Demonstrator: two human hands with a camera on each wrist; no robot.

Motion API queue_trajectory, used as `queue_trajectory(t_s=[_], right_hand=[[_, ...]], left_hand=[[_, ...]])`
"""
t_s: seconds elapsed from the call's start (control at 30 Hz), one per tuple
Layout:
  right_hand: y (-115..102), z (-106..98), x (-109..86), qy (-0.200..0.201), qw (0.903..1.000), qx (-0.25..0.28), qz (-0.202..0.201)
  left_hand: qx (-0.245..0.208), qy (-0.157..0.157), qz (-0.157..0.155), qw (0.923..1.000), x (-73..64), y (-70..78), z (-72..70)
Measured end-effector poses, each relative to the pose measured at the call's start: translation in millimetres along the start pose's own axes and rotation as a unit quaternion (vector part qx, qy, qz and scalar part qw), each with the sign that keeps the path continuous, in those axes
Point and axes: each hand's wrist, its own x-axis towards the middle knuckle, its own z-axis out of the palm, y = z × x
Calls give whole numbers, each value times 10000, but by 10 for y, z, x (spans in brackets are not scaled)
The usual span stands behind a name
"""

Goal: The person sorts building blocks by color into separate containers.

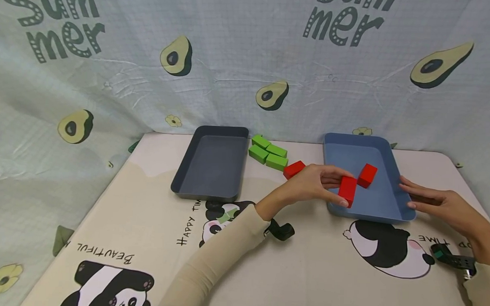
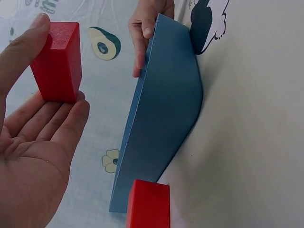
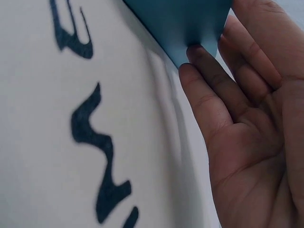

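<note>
My left hand [image 1: 308, 184] pinches a red block [image 1: 347, 191] between thumb and fingertips, over the left part of the blue tray [image 1: 372, 216]. In the left wrist view that block [image 2: 58, 61] is held above the tray's rim. Another red block [image 1: 367, 175] lies inside the tray. A third red block [image 1: 294, 169] rests on the table left of the tray, partly behind my left hand. My right hand [image 1: 445, 207] touches the tray's right side with extended fingers. In the right wrist view, fingertips [image 3: 194, 71] rest against the tray's outer wall [image 3: 185, 28].
Several green blocks [image 1: 269, 151] sit grouped between the blue tray and a dark grey tray [image 1: 212, 170] on the left. A printed cloth [image 1: 230, 98] hangs behind the table. The tablecloth [image 1: 305, 272] carries panda drawings and lettering.
</note>
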Motion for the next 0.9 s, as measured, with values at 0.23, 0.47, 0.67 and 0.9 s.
queue_trajectory(t_s=[0.23, 0.47, 0.67, 0.9], right_hand=[[9, 16, 4, 21, 10000, 72, -19], [23, 13, 3, 13, 10000, 36, -59], [1, 3, 16, -46, 9998, 11, -201], [-11, -9, 3, -162, 9995, -117, -228]], left_hand=[[51, 21, -77, 10000, 29, 31, 30], [-54, -94, -86, 9999, 93, 37, 114], [130, -161, -148, 9997, 137, 34, 170], [299, -187, -198, 9992, 152, 27, 184]])
